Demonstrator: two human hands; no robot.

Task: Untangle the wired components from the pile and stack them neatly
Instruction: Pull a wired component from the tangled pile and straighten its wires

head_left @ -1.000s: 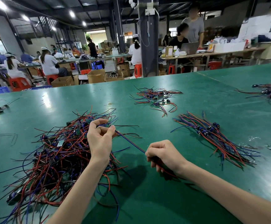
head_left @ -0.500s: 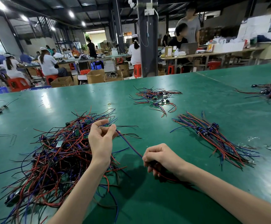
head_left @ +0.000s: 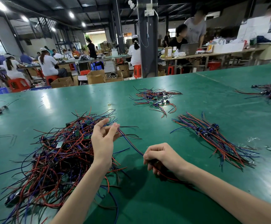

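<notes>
My right hand (head_left: 162, 157) was curled into a loose fist low over the glossy green table top (head_left: 188, 101), fingers closed around a thin pair of blue and red wires (head_left: 130, 143). Those wires ran up and away from that fist to my left hand (head_left: 103, 139), where they passed between thumb and forefinger; the remaining fingers there were spread loosely, so that hand was only half closed. What hung from the wires inside my right fist I could not tell. Under and beyond my left wrist sprawled the big tangled pile of red, blue and black wired components with small green circuit boards (head_left: 54, 159). Outward from my right fist lay a neat aligned bundle of sorted wired components (head_left: 212, 138), well apart from it. Farther out beyond both hands sat a smaller loose cluster of wires (head_left: 154, 99).
</notes>
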